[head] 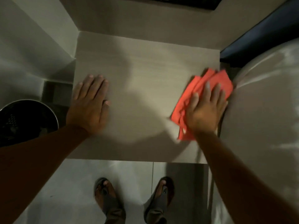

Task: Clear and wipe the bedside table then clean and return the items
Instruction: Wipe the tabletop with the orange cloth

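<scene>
my forearms reach down into view from the bottom corners, and between them, lower still, my feet [132,201] stand in sandals on the pale tiled floor [72,183]. my left hand [89,104] lies flat on the left edge of the table [137,88], fingers stretched out and together, gripping nothing. my right hand [206,109] presses palm-down on the red cloth [202,88], fingers spread open over it, pinning it to the tabletop rather than clutching it. the cloth is bunched and folded at the table's right edge, just beside the pale bed cover [262,110]. the rest of the tabletop is bare wood-grain. a dark round bin [27,120] sits on the floor to the left of the table, near my left wrist. the picture is blurred around my right hand.
</scene>
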A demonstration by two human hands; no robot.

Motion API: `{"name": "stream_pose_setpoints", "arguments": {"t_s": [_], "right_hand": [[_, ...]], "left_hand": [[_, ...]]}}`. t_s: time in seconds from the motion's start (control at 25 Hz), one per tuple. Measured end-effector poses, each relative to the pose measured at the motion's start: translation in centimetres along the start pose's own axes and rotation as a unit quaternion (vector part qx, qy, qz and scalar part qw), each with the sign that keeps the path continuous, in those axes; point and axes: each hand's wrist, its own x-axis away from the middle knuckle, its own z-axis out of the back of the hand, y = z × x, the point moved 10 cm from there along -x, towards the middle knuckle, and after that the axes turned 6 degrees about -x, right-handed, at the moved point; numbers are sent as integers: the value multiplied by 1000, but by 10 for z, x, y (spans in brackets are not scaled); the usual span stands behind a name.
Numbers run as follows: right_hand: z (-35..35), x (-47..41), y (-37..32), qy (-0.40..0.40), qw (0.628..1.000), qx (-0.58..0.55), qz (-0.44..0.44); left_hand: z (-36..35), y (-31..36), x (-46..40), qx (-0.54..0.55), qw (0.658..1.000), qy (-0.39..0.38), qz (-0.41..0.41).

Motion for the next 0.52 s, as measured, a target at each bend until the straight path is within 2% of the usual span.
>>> {"name": "stream_pose_setpoints", "arguments": {"t_s": [0.04,0.08,0.16,0.2,0.24,0.28,0.32,0.4,0.44,0.52], "right_hand": [[-1,51,0,-19,999,-8,40],[-11,109,-21,-67,987,-23,143],[-43,186,-82,-162,919,-34,357],[-54,182,-116,-166,887,-44,428],[-58,145,-146,-144,880,-49,450],[-59,88,-160,-131,904,-41,405],[-55,31,-155,-116,941,-38,317],[-40,-44,-105,-58,984,-21,164],[-39,-42,-86,-59,987,-11,152],[-42,16,-77,-82,971,14,223]], "left_hand": [[3,0,0,-3,1000,4,3],[7,0,-1,-2,1000,8,6],[8,4,1,1,1000,13,-1],[9,5,2,0,1000,18,-6],[9,3,1,1,1000,24,-6],[8,2,1,2,1000,24,-3],[6,1,1,4,1000,19,-3],[4,2,1,6,1000,11,5],[5,1,1,7,1000,6,10],[4,0,0,8,1000,-10,14]]}}
